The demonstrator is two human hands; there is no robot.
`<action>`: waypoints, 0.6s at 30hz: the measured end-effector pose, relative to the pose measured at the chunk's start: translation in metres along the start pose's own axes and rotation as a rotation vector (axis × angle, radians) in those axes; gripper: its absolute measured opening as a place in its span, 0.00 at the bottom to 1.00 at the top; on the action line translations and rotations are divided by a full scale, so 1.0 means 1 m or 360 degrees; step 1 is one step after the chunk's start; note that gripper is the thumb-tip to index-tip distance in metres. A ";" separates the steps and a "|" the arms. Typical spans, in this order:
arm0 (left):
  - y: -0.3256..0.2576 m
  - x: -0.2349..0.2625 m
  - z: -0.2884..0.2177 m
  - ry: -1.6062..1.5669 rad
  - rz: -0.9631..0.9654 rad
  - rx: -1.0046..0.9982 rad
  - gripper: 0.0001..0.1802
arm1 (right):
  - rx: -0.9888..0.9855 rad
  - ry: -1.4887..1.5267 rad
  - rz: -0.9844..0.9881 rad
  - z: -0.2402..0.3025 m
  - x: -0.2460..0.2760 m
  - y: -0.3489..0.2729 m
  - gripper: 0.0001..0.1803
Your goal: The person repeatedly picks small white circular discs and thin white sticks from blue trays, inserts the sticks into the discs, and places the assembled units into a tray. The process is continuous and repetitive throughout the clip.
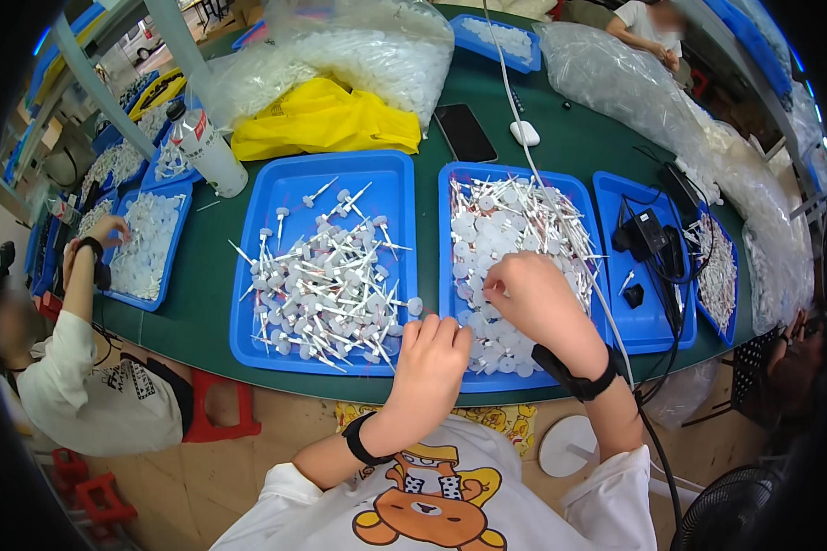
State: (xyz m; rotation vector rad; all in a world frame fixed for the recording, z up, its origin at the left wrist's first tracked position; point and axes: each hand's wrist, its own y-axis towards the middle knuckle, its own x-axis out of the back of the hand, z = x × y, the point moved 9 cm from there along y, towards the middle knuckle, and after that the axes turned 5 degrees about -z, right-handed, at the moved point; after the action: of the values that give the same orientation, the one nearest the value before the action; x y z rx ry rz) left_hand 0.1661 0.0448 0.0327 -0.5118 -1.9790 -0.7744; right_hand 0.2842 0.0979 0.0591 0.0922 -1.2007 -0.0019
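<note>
My left hand (432, 358) is closed at the near edge between two blue trays. A round translucent disc (414, 306) shows just beyond its fingertips, seemingly part of a small piece held there. Over the right blue tray (447, 266), my right hand (538, 292) is bent downward with thumb and fingers pinched together; what they hold is hidden. Loose translucent discs (510, 344) and thin white sticks with reddish wires (560, 216) fill that tray. In the left blue tray (271, 188) lies a heap of white sticks with discs fitted on them (326, 285).
A bottle (209, 151), a yellow bag (326, 119), a phone (465, 133) and a white case (525, 133) lie beyond the trays. A white cable (524, 129) crosses the right tray. Black adapters (651, 234) fill another tray. Co-workers sit left (73, 367) and far right (648, 28).
</note>
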 end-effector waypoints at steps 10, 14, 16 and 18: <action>-0.015 0.037 0.021 -0.0880 -0.0271 0.0378 0.09 | 0.0089 -0.0196 -0.0168 0.013 -0.028 -0.009 0.09; -0.020 0.043 0.030 -0.1082 -0.0199 0.0506 0.10 | 0.0126 -0.0374 -0.0163 0.027 -0.034 -0.011 0.07; -0.020 0.043 0.031 -0.1082 -0.0064 0.0525 0.08 | 0.0134 -0.0363 -0.0104 0.028 -0.038 -0.011 0.06; -0.025 0.034 0.037 -0.1239 -0.0001 0.0585 0.08 | 0.0054 -0.0280 -0.0049 0.021 -0.041 -0.009 0.05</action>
State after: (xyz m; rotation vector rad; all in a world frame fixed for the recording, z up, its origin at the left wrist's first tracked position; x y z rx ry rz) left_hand 0.1114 0.0537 0.0400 -0.6473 -2.7566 -0.1842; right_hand 0.2505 0.0897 0.0274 0.1426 -1.3754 -0.0173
